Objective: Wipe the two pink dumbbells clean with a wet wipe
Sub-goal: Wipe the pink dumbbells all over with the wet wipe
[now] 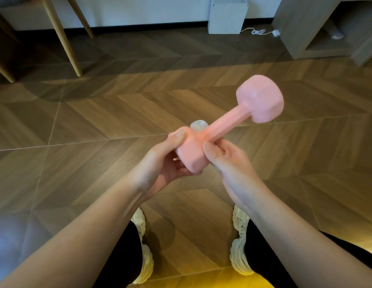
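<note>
— Where is the matte pink square-headed dumbbell [228, 123]?
— Aloft over the herringbone wood floor [98, 121]. The left hand [160, 163] clasps its near head, a crumpled white wet wipe [198, 125] peeking out behind. The right hand [228, 161] curls its fingers round the bar.
— Step?
— Probably wiping that head; next, turning it. One dumbbell, one wipe seen.
</note>
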